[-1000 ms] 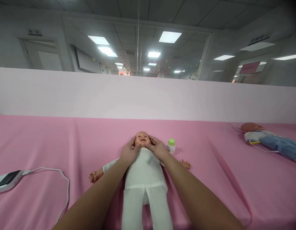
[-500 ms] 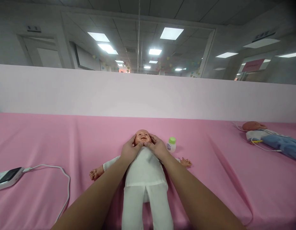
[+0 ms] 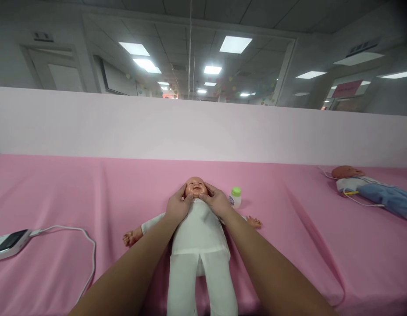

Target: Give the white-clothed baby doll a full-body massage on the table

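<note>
A baby doll point(image 3: 200, 230) in white clothes lies on its back, its face up and its arms spread out to the sides. My left hand point(image 3: 177, 206) cups the left side of the doll's head, with its thumb along the jaw. On the opposite side, my right hand point(image 3: 217, 202) holds the head in the same way, its thumb near the chin. The fingertips of both hands reach beside the cheeks and are partly hidden. Just right of my right hand stands a small clear bottle point(image 3: 235, 201) with a green cap.
Pink cloth point(image 3: 124, 184) covers the table, with a white partition point(image 3: 203, 131) behind it. A white handheld device point(image 3: 11, 245) with a screen and cable lies at the left. Far right, another doll point(image 3: 374, 188) in blue and white lies with thin tubing.
My left thumb has slid slightly outward from the chin, so the thumbs are a little farther apart. Both hands stay on the doll's head.
</note>
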The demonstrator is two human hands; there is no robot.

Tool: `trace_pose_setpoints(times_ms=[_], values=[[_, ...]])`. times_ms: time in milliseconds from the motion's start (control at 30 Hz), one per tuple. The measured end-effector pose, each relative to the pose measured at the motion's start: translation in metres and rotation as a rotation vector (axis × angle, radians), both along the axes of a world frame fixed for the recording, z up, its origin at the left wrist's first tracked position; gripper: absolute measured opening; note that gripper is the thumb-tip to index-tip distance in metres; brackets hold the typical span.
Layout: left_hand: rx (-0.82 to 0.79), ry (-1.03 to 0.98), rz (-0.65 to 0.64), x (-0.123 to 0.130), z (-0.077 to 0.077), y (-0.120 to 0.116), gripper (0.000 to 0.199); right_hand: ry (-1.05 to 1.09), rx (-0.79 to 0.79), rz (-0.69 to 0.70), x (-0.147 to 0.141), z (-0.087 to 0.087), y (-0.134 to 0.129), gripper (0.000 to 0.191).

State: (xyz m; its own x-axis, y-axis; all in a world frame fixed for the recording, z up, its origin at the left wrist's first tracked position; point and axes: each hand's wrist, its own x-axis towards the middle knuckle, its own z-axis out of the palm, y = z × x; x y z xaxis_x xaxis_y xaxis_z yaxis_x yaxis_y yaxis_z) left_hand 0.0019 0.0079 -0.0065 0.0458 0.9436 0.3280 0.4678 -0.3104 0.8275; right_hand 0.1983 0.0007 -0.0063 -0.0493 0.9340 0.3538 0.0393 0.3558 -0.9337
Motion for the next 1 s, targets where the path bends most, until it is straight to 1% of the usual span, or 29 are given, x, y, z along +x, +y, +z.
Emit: trace_pose_setpoints(times_ms=[133,233,367,467,533,633,767,867,1000], values=[[0.028,-0.092,-0.016,0.0,-0.007,0.007,0.056,-0.015,-0.007,0.026,0.004,0.004,-0.002,0.066],[0.027,-0.122,-0.021,0.0,-0.007,0.009,0.051,0.005,-0.018,0.016,0.006,0.001,0.001,0.061],[0.025,-0.136,-0.034,0.0,-0.004,0.007,0.053,0.101,-0.064,-0.005,0.004,-0.004,0.005,0.056],[0.018,-0.122,-0.038,0.0,-0.002,0.003,0.06,0.039,-0.04,-0.057,0.002,-0.002,0.003,0.053],[0.0,-0.074,-0.027,0.001,0.001,-0.001,0.07,-0.047,-0.009,-0.104,0.0,0.002,-0.001,0.056],[-0.02,0.006,-0.001,0.002,0.007,-0.006,0.081,-0.125,0.011,-0.149,-0.004,0.005,-0.007,0.071],[0.004,0.047,-0.007,0.003,0.01,-0.009,0.075,-0.182,0.003,-0.205,-0.007,0.004,-0.007,0.077],[0.014,0.048,-0.009,0.003,0.01,-0.009,0.069,-0.179,-0.014,-0.201,-0.006,0.003,-0.006,0.075],[0.018,0.036,0.004,0.002,0.006,-0.006,0.067,-0.185,0.007,-0.176,-0.003,0.004,-0.006,0.07]])
